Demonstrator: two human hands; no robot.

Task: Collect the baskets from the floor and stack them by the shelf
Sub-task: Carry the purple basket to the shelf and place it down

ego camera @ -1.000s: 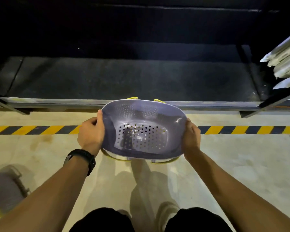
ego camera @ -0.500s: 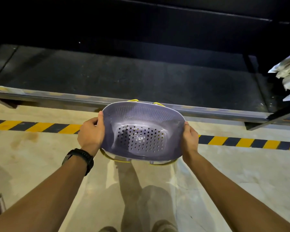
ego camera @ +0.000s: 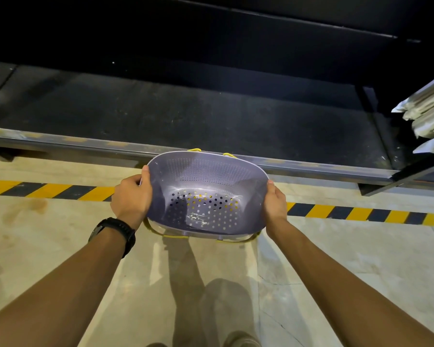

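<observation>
shoes (ego camera: 241,341): toe tips at the bottom edge, on the pale floor (ego camera: 48,251)
watch (ego camera: 115,230): black, on the left wrist
left grip (ego camera: 132,196): fingers curled round the basket's left rim, thumb on top of the edge
right grip (ego camera: 276,204): closed on the right rim, thumb over the edge
basket (ego camera: 206,186): grey-purple, perforated, held off the floor between both hands, open side up and tipped toward the camera; its far rim overlaps the shelf's front rail
yellow handles (ego camera: 172,236): thin loops showing below the near rim and above the far rim
hazard stripe (ego camera: 48,190): yellow and black, on the floor under the basket
shelf (ego camera: 85,145): low metal rail, dark deck behind it
pale bundles (ego camera: 429,108): stacked at the far right
</observation>
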